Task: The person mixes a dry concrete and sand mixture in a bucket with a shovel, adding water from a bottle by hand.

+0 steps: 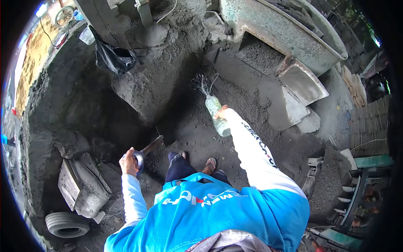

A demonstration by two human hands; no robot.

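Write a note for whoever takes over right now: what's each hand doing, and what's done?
Left hand: shut on the shovel at the top of its handle, its other end down in the grey mix.
Right hand: shut on a tipped plastic bottle, water spraying onto the mix.
Done: wetting is under way.
Left: the bottle seems not yet empty; the shovel is not lifted.
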